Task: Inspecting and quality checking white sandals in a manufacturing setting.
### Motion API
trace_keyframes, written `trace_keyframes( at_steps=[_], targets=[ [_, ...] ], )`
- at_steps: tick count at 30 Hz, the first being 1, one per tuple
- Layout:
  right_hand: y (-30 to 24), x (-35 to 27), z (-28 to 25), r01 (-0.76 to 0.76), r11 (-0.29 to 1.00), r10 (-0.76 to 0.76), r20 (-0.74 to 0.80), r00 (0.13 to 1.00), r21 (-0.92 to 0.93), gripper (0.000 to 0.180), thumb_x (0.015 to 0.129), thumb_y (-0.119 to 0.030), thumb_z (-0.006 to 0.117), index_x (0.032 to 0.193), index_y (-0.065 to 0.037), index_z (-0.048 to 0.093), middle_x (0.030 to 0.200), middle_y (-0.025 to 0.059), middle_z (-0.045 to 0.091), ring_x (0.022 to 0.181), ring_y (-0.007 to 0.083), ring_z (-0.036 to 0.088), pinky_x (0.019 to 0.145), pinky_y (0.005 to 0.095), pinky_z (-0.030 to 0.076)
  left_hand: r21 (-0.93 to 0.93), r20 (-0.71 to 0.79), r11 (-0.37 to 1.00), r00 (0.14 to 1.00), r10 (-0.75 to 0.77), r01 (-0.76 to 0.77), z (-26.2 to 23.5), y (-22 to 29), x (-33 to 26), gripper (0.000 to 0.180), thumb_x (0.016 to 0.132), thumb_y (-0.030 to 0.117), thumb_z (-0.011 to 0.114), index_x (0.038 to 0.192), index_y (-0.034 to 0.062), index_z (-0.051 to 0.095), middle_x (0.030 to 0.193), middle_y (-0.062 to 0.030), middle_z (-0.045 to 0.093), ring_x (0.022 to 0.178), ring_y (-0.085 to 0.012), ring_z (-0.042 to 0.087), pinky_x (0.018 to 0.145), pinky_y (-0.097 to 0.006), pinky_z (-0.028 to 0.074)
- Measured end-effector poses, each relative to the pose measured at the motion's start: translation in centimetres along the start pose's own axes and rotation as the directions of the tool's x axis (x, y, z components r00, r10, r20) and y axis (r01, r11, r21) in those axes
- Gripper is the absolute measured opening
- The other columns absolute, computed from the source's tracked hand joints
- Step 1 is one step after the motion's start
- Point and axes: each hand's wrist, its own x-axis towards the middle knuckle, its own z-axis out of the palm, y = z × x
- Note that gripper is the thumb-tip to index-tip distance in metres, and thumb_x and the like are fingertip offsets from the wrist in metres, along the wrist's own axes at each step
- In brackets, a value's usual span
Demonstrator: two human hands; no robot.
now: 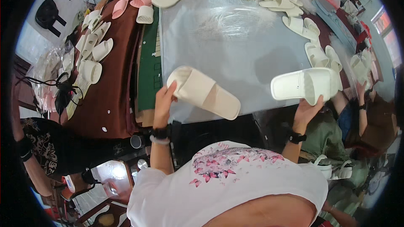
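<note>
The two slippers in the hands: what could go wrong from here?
The left hand pinches its slipper only at one end, and the rest hangs past the table edge, so it may tip and drop. The right hand holds the other slipper from below, also off the edge; a slip would send it into the lap.

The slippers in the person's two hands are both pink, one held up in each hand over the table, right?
Not quite: the colour is wrong. The head view shows the left hand holding a cream slipper and the right hand holding a white slipper, one in each hand over the table. The pink slippers lie at the far end.
</note>
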Motion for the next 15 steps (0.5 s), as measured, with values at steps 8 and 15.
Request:
trace_keyframes(
  at_steps=[8, 15],
  targets=[
    [3.7, -2.0, 5.7, -0.285, 0.879, 0.459, 0.518, 0.721, -0.382, 0.045, 0.091, -0.031, 0.047, 0.125, 0.0, 0.043, 0.115, 0.0067, 0.054, 0.107, 0.0166, 0.049, 0.094, 0.0325, 0.036, -0.111, 0.061, 0.979, 0.982, 0.176, -0.169, 7.3, 1.0, 4.5, 0.053, 0.092, 0.033, 0.051, 0.129, -0.0046, 0.04, 0.119, -0.0123, 0.053, 0.106, -0.0157, 0.051, 0.087, -0.03, 0.043],
    [9.1, -8.2, 15.4, 0.377, 0.706, 0.368, 0.765, 0.528, -0.6, 0.056, 0.089, -0.032, 0.052, 0.129, 0.004, 0.037, 0.128, 0.0253, 0.04, 0.116, 0.0347, 0.042, 0.099, 0.0387, 0.033, 0.337, -0.165, 0.863, 0.879, 0.446, -0.375, 4.8, -1.6, -1.0, 0.056, 0.093, 0.027, 0.048, 0.135, -0.0045, 0.03, 0.138, -0.0205, 0.034, 0.128, -0.0284, 0.034, 0.104, -0.034, 0.027]
  ],
)
